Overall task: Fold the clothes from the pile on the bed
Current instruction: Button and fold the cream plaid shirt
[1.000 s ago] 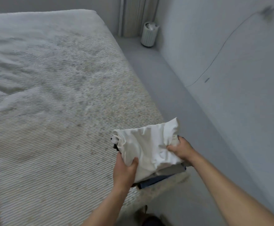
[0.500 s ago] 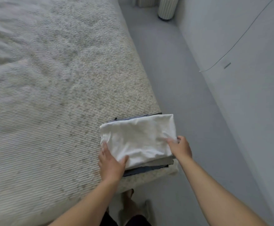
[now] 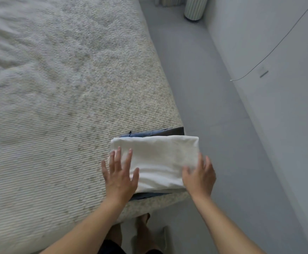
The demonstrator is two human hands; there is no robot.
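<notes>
Flattening a finished stack at the lower centre of the frame: the fingers (image 3: pixel 121 158) of the left hand (image 3: pixel 119 177) are straight and spread, lying on the left end of the folded white garment (image 3: pixel 158 160); whether the palm bears down cannot be told. The right hand (image 3: pixel 200 177) lies with loosely spread, slightly blurred fingers over the garment's lower right corner, pinching nothing. The white garment tops a stack on the near right corner of the bed (image 3: pixel 67 107). Beneath it, a blue folded garment (image 3: pixel 142 133) shows as a strip along the far edge and again at the near edge; a dark grey layer (image 3: pixel 177 130) shows at the far right.

To finish this step well, it seems best to press evenly outward from the centre and to square the white edges over the layers below, keeping the stack from creeping over the mattress corner, which it slightly overhangs on the right.

Hidden or unclear: how many garments lie beneath, the unfolded pile itself, which is out of frame, and the ribbed cylindrical container (image 3: pixel 195 8), cut off at the upper right. A thin cable (image 3: pixel 270 52) crosses the wall (image 3: pixel 286 116).
</notes>
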